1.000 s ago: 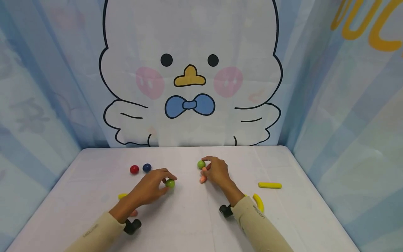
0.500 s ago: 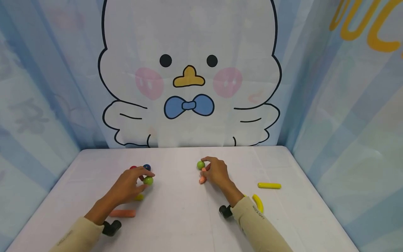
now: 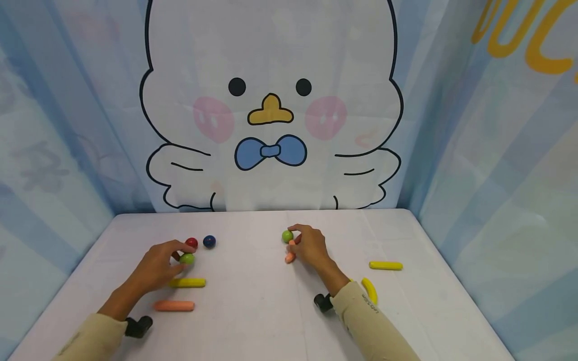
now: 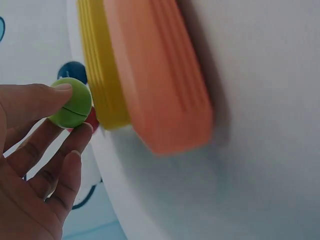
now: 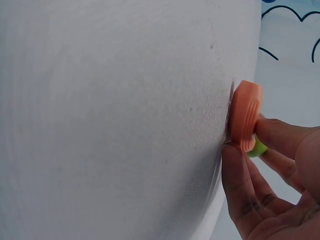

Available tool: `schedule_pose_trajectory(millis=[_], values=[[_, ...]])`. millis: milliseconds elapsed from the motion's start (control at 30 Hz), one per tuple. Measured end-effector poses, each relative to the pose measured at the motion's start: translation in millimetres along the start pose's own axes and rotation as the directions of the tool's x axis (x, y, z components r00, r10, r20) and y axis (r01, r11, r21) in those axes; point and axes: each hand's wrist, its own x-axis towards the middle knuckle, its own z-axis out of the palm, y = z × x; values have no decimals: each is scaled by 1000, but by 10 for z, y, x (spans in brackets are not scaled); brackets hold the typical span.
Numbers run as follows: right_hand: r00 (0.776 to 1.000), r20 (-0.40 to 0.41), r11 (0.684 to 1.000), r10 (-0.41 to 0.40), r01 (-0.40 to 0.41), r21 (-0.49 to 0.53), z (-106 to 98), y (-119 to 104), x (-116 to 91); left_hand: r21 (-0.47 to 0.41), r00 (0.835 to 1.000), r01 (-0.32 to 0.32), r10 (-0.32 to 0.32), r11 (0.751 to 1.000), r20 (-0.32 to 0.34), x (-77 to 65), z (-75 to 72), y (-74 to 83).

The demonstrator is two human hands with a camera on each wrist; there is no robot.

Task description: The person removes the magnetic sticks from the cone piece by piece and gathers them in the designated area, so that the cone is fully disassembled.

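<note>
My left hand (image 3: 158, 264) is at the left of the table, pinching a green ball (image 3: 187, 258) between thumb and fingertips; a seam crosses the ball (image 4: 74, 105) in the left wrist view. Just behind it lie a red ball (image 3: 191, 243) and a dark blue ball (image 3: 209, 241). Near the table's middle, my right hand (image 3: 312, 245) holds a short orange toy rod (image 3: 290, 253), with thumb and a finger on the ridged rod (image 5: 245, 115) in the right wrist view. Another green ball (image 3: 287, 236) sits at the rod's far end, close to the index fingertip.
A yellow rod (image 3: 188, 283) and an orange rod (image 3: 174, 306) lie in front of my left hand. Further right are a straight yellow rod (image 3: 386, 265) and a curved yellow piece (image 3: 370, 291), partly behind my right forearm. Cloth curtains surround the white table (image 3: 253, 326).
My left hand has carried its green ball leftward, from near the middle to beside the red ball, uncovering the yellow and orange rods. My right hand has stayed in place.
</note>
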Motion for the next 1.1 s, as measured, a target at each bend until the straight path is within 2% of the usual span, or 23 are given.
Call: schedule_pose_trajectory(millis=[167,300,867,1000,1100], values=[[1000,1,1000,-2,2,0,-4,2,0,7,996,87,-87,996,35,10,7,-93],[1000,2,1000,-7,7,-2,-6,4,0,8,993,110,-110,994,46,19,16,-153],[1000,-7,1000,-11,11,-8,13,20,16,51,997,80,-79,996,-4,-33,-28,-167],[1000,-5,1000,-15,15,-2,7,19,-1,64,997,75,-73,995,-27,-50,-75,-105],[1000,-2,1000,-20,20,6,-3,10,-23,81,997,46,-41,996,-59,-55,-96,-18]])
